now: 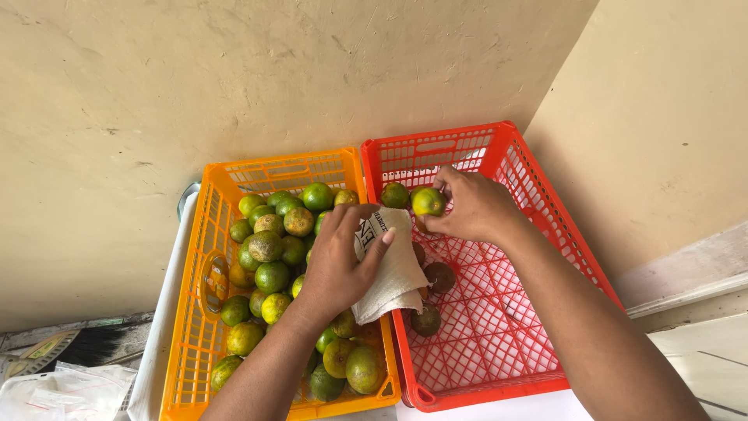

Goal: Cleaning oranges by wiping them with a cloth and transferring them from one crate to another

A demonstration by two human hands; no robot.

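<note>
The left hand (336,261) grips a pale cloth (389,269) bunched in its fingers, above the seam between the orange crate (195,343) and the red crate (538,203). The right hand (471,206) pinches a green-yellow citrus fruit (428,201) by the fingertips, over the far end of the red crate. To do this well, I would turn the fruit slowly against the cloth and set it down gently, since the red crate holds a few dark, spoiled-looking fruits (440,275). The cloth hides part of the crate edges, and the fruits beneath the left forearm are covered. The worktop (499,409) is mostly cut off.
</note>
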